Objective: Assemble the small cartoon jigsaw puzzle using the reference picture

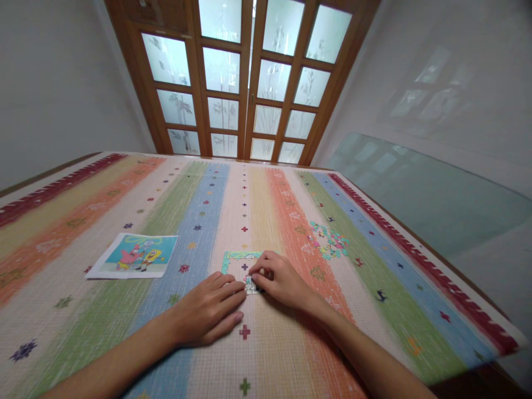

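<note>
Part-built jigsaw [239,255] lies on striped cloth [274,343]; right hand [285,280] at its three o'clock, fingertips nearly together, whether on a piece I cannot tell; left hand [210,307] at eight, fingers slightly apart, gripping nothing; loose pieces [331,247] at two, picture sheet [133,256] at nine

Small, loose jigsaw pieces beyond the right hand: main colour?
Loose jigsaw pieces: mostly turquoise, best in head view.

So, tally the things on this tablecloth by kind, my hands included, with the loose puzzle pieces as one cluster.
Left hand and right hand: 2
Printed picture: 1
Partly built puzzle: 1
Cluster of loose puzzle pieces: 1
Total: 5
</note>
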The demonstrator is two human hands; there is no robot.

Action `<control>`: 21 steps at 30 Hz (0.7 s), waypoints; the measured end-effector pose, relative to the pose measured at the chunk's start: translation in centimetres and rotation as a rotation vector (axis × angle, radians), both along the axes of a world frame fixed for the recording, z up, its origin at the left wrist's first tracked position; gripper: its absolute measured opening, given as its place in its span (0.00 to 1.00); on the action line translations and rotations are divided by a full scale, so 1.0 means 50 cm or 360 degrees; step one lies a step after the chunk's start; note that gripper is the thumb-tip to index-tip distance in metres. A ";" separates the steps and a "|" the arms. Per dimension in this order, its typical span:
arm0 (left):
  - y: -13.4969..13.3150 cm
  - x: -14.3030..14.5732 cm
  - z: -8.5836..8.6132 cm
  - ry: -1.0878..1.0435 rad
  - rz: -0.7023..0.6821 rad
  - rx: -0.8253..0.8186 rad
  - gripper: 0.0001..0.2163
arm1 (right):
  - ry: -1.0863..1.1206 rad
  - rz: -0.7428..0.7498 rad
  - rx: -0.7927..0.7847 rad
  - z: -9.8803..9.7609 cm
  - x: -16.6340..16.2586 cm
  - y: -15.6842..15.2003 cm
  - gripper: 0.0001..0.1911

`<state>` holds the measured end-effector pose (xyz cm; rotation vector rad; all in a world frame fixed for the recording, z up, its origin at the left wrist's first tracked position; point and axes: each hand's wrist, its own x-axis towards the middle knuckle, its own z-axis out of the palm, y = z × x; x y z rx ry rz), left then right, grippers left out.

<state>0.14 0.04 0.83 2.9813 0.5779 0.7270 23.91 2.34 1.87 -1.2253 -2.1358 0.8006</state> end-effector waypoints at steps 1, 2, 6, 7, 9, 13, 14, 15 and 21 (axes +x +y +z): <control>0.000 -0.001 -0.001 0.0007 0.0009 0.0016 0.14 | -0.0004 -0.0002 0.0003 0.000 0.001 0.000 0.08; 0.001 -0.002 -0.002 0.0012 0.0015 0.0037 0.14 | -0.0007 -0.0005 0.0005 0.001 0.002 -0.001 0.07; 0.002 -0.005 -0.008 0.0044 0.0024 0.0080 0.15 | -0.0017 0.0002 0.0009 0.002 0.000 -0.003 0.05; 0.002 -0.005 -0.008 0.0054 0.0027 0.0079 0.15 | -0.0023 0.0010 0.0010 0.002 -0.001 -0.004 0.05; 0.003 -0.005 -0.007 0.0076 0.0030 0.0072 0.15 | -0.0035 0.0016 0.0020 0.000 -0.002 -0.005 0.04; 0.003 -0.005 -0.001 0.0074 0.0024 0.0031 0.15 | -0.0051 0.0020 0.0053 -0.006 -0.004 -0.006 0.04; 0.003 -0.005 0.001 0.0070 0.0027 0.0016 0.15 | -0.0058 0.0024 0.0062 -0.008 -0.004 -0.007 0.04; 0.003 -0.004 0.003 0.0071 0.0031 0.0002 0.15 | -0.0066 0.0025 0.0071 -0.009 -0.004 -0.007 0.04; 0.003 -0.002 0.003 0.0132 0.0041 -0.0008 0.17 | -0.0114 0.0009 0.0109 -0.013 -0.004 -0.005 0.03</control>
